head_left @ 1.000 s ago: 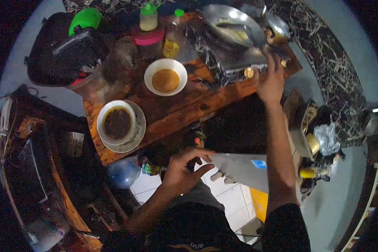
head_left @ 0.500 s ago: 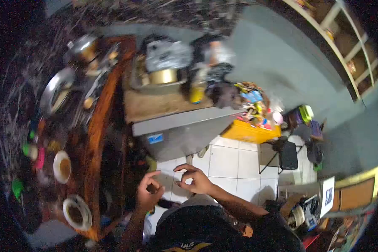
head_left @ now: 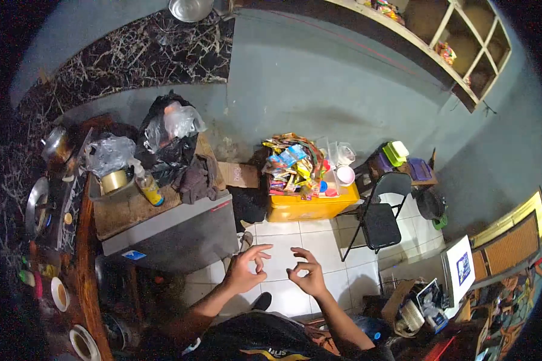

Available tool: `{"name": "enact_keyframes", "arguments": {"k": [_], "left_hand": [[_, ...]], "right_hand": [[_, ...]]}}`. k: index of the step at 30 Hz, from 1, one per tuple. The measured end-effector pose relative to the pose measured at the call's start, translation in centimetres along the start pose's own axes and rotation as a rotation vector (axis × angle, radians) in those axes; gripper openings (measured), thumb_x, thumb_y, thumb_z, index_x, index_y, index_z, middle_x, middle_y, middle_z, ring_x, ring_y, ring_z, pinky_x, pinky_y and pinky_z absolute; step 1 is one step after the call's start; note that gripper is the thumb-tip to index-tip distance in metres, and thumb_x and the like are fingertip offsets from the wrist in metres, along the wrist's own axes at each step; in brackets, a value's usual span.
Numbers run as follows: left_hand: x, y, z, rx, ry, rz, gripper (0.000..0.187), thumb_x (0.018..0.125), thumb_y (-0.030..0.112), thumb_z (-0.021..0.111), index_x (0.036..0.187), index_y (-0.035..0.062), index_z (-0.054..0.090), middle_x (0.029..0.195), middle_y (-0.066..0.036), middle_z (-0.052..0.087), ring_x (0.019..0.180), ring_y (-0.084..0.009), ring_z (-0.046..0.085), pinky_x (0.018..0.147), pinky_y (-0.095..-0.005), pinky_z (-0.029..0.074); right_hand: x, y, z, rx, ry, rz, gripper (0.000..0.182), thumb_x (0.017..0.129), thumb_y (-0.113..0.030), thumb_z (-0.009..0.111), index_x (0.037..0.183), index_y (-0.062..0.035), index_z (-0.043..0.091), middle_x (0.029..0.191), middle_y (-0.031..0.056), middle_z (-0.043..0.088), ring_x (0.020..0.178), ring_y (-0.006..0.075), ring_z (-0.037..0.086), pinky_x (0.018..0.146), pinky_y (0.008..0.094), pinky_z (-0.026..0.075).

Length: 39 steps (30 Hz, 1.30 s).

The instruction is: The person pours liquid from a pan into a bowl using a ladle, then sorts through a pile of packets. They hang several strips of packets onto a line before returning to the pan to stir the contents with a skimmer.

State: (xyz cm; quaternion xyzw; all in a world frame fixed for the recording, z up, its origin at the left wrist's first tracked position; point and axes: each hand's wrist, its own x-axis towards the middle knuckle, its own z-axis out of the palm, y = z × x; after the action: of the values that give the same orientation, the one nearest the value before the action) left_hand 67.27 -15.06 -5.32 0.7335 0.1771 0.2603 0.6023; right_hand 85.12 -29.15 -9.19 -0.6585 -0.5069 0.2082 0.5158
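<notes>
My left hand (head_left: 245,271) is raised in front of my body above the white tiled floor (head_left: 283,243). Its fingers curve toward the thumb with a gap between them, and nothing is in it. Level with it on the other side, my right hand (head_left: 309,277) holds nothing either; its thumb and fingers are bent into a loose C. The two hands are apart and face each other. Closest to the left hand is the grey chest (head_left: 180,231) with a wooden board on top. A black folding chair (head_left: 380,225) stands beyond the right hand.
A yellow box (head_left: 310,209) bears many colourful packets (head_left: 295,162). On the grey chest are a spray bottle (head_left: 149,189) and black plastic bags (head_left: 168,150). At left, a wooden-edged counter (head_left: 85,271) carries dishes. A cardboard box (head_left: 406,310) stands at lower right.
My view has turned to the right, so the grey chest and counter now lie further left. Both hands stay raised and have moved farther apart, still holding nothing.
</notes>
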Motion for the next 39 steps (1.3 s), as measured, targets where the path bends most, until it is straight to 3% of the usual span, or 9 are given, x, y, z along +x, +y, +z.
{"name": "enact_keyframes", "arguments": {"k": [6,9,12,17,21,30,33,36,39], "left_hand": [[1.6,-2.0,0.0,0.112,0.121,-0.119,0.061,0.065,-0.01,0.056,0.123,0.0072,0.054,0.063,0.0,0.044,0.091,-0.0166,0.061,0.084,-0.0321,0.046],[0.9,-3.6,-2.4,0.103,0.217,-0.146,0.056,0.063,-0.012,0.055,0.116,0.0066,0.057,0.074,-0.004,0.055,0.096,-0.0183,0.06,0.085,-0.0322,0.045],[0.2,-2.9,-6.0,0.362,0.487,-0.015,0.043,0.061,-0.013,0.053,0.099,0.0059,0.059,0.119,-0.013,0.058,0.104,-0.0256,0.057,0.089,-0.0343,0.044],[-2.1,-1.6,-11.2,0.75,0.688,-0.195,0.048,0.069,0.0,0.062,0.116,0.0103,0.054,0.119,-0.013,0.053,0.114,-0.0337,0.048,0.101,-0.0449,0.033],[-1.9,-3.0,-11.7,0.862,0.676,-0.185,0.05,0.077,0.019,0.07,0.123,0.0107,0.05,0.124,-0.014,0.049,0.12,-0.0357,0.041,0.103,-0.0497,0.028],[2.9,-1.7,-4.4,1.054,0.463,-0.146,0.052,0.074,0.028,0.074,0.121,0.0143,0.056,0.14,-0.013,0.038,0.134,-0.0376,0.027,0.107,-0.0653,0.006],[4.3,-4.3,-1.7,0.881,0.163,-0.099,0.048,0.075,0.024,0.073,0.118,0.0135,0.056,0.13,-0.011,0.049,0.124,-0.0299,0.043,0.108,-0.0577,0.015],[7.4,-7.1,1.0,0.579,-0.062,-0.2,0.047,0.073,0.019,0.075,0.116,0.012,0.057,0.103,-0.008,0.065,0.095,-0.0229,0.062,0.1,-0.0464,0.035],[11.5,-9.4,4.0,0.387,-0.066,-0.178,0.047,0.069,0.016,0.08,0.111,0.0113,0.06,0.064,-0.003,0.063,0.063,-0.0147,0.061,0.064,-0.0308,0.048]], "right_hand": [[2.1,2.6,-1.3,0.048,-0.03,0.016,0.014,0.066,-0.003,0.074,0.062,-0.003,0.061,0.127,0.0133,0.053,0.108,0.0314,0.055,0.089,0.0403,0.046],[3.6,3.0,0.5,0.12,-0.097,-0.005,0.013,0.065,-0.002,0.073,0.063,-0.0034,0.061,0.129,0.0126,0.052,0.111,0.0315,0.053,0.088,0.042,0.046],[5.1,2.8,2.3,0.143,-0.183,-0.018,0.012,0.066,-0.003,0.073,0.063,-0.004,0.06,0.13,0.0121,0.051,0.113,0.0313,0.052,0.088,0.0409,0.045],[7.7,3.5,4.5,0.155,-0.278,-0.119,0.013,0.066,-0.005,0.073,0.071,-0.0058,0.062,0.13,0.0126,0.051,0.118,0.0313,0.05,0.091,0.0381,0.044],[9.8,2.7,5.1,0.07,-0.255,-0.135,0.037,0.068,-0.01,0.076,0.102,-0.0114,0.063,0.125,0.0142,0.052,0.119,0.0332,0.049,0.099,0.0408,0.041],[11.3,3.3,4.8,0.06,-0.124,-0.061,0.035,0.074,-0.011,0.075,0.106,-0.0104,0.062,0.124,0.0128,0.054,0.117,0.028,0.051,0.093,0.0377,0.043],[10.1,5.0,3.2,0.054,-0.071,0.062,0.033,0.077,-0.014,0.073,0.108,-0.0108,0.061,0.124,0.012,0.055,0.116,0.0268,0.051,0.09,0.0378,0.044],[9.5,7.1,0.5,0.062,-0.001,0.224,0.031,0.078,-0.016,0.071,0.107,-0.0089,0.062,0.121,0.0147,0.056,0.114,0.0295,0.053,0.09,0.0374,0.044],[9.5,10.5,-2.9,0.108,-0.011,0.328,0.031,0.08,-0.019,0.071,0.109,-0.0114,0.062,0.12,0.0108,0.057,0.11,0.0257,0.055,0.085,0.0386,0.046]]}}
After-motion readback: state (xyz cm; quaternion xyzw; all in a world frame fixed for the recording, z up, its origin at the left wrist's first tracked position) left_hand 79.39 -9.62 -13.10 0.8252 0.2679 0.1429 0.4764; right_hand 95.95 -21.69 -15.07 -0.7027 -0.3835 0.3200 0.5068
